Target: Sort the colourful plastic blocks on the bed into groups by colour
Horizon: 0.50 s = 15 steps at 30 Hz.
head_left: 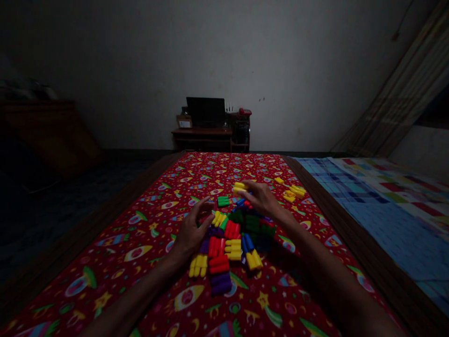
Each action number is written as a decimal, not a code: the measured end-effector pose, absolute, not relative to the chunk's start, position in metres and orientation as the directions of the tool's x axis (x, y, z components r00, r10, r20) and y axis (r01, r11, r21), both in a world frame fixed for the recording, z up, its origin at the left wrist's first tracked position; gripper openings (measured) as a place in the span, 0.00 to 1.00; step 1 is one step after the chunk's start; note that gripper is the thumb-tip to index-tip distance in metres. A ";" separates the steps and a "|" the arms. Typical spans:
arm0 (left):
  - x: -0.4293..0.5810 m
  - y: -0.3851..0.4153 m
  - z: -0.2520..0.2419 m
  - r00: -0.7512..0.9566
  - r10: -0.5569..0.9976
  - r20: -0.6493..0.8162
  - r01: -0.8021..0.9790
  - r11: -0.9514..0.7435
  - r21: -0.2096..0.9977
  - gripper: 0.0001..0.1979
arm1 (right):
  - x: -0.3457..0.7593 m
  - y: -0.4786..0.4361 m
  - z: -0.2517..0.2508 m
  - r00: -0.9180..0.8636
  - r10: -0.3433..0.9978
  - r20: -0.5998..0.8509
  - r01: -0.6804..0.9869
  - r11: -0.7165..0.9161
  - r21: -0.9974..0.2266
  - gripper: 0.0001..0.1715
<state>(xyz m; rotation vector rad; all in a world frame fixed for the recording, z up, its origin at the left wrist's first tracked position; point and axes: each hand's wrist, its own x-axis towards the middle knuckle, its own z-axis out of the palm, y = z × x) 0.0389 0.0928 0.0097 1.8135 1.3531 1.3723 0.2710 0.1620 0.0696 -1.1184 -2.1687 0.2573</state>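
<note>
A heap of plastic building blocks in several colours lies on the red patterned cloth (133, 285). My right hand (262, 199) pinches a yellow block (240, 187) above the far side of the heap. At the heap's left edge is my left hand (194, 224), its fingers curved and apart with nothing visible between them. Close to its fingertips sits another yellow block (219, 218). Red blocks (216, 246), a purple block (220, 283) and a blue-and-yellow pair (251, 252) lie nearer me. One green block (223, 201) rests just beyond the heap.
Several loose yellow blocks (294, 193) lie at the far right of the cloth. Beyond stands a low desk (201, 133) with a dark monitor (206, 111) against the wall. A blue checked sheet (354, 210) spreads to the right, and a wooden cabinet (45, 135) stands left.
</note>
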 end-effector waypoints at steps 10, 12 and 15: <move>0.031 0.096 -0.001 0.322 0.841 0.435 0.730 -0.513 0.452 0.21 | 0.398 0.212 0.040 0.127 0.938 0.323 0.985 -0.080 -0.156 0.18; 0.031 0.096 -0.003 0.318 0.846 0.428 0.741 -0.504 0.444 0.21 | 0.407 0.215 0.035 0.178 0.945 0.273 0.974 -0.130 -0.185 0.19; 0.031 0.097 -0.003 0.293 0.848 0.441 0.738 -0.494 0.460 0.20 | 0.408 0.225 0.033 0.210 0.912 0.352 0.962 -0.128 -0.242 0.21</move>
